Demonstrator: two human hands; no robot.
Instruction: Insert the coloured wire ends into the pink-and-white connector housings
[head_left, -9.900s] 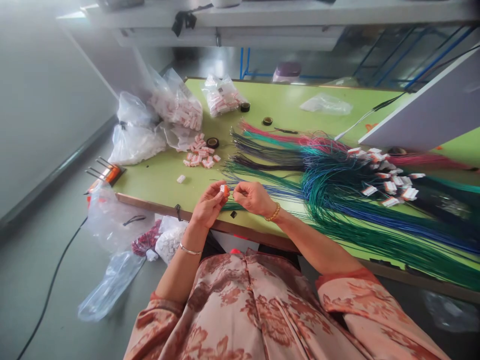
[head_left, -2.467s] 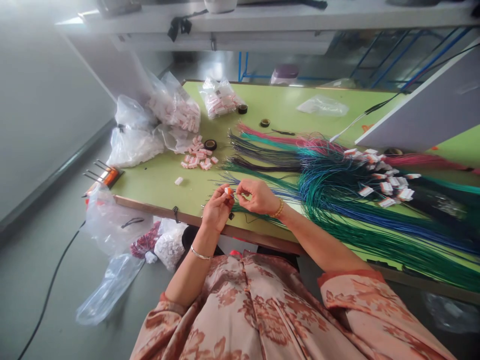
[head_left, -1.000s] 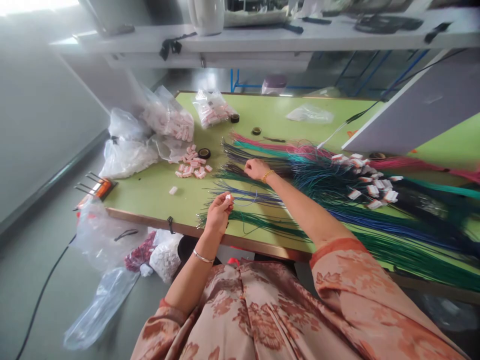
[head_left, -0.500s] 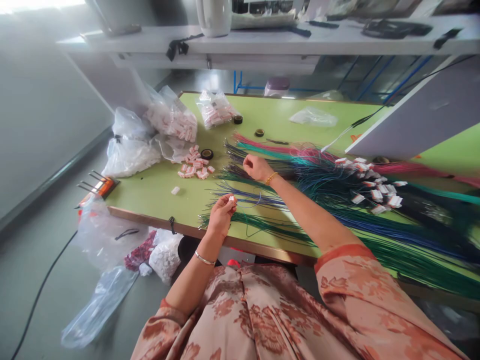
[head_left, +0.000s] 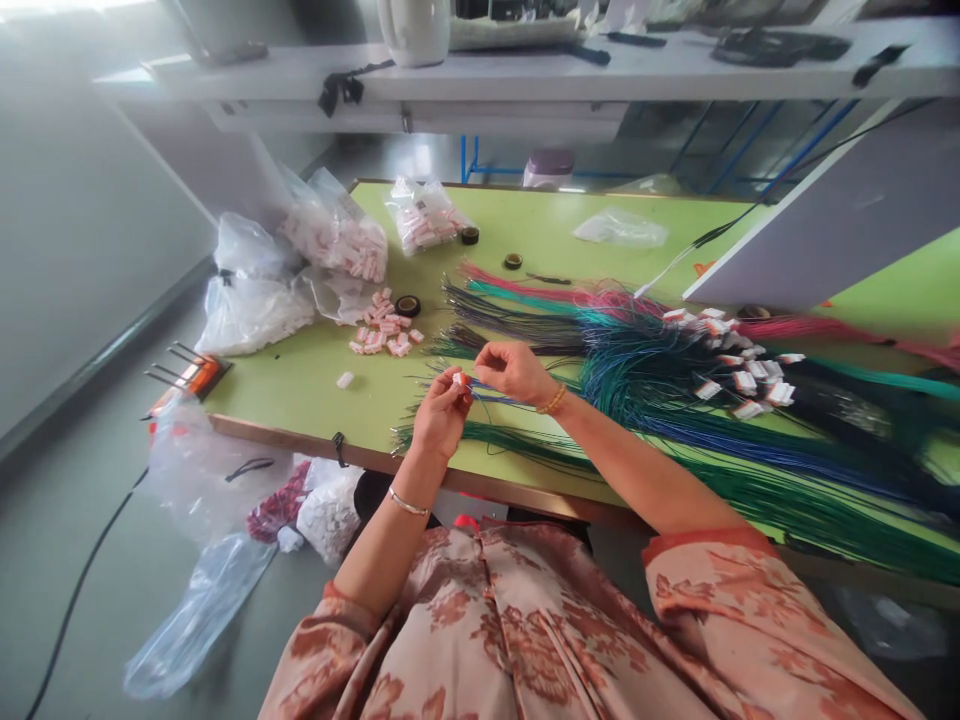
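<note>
My left hand [head_left: 442,415] is closed on a small white and orange connector housing [head_left: 459,380], held just above the table between thumb and fingers. Thin wires, one of them green, trail from it. Close to the housing's right side, my right hand [head_left: 514,372] pinches what looks like a thin wire, its end mostly hidden by the fingertips. Under and beside both hands lie bundles of wires: dark grey [head_left: 517,312], blue [head_left: 675,428] and green [head_left: 555,452], with metal-tipped ends toward the left. A single white housing [head_left: 345,380] sits left of my left hand.
Loose housings [head_left: 386,328] lie in a pile by a black tape roll [head_left: 407,306]. Bags of housings [head_left: 337,235] stand behind. Wired housings [head_left: 750,375] rest on the bundles at right. An orange pronged holder [head_left: 199,378] is at the table's left corner, a shelf [head_left: 510,85] above.
My right hand has come from the dark wire bundle down toward my left hand, beside the housing. My left hand, still holding the housing, has risen slightly.
</note>
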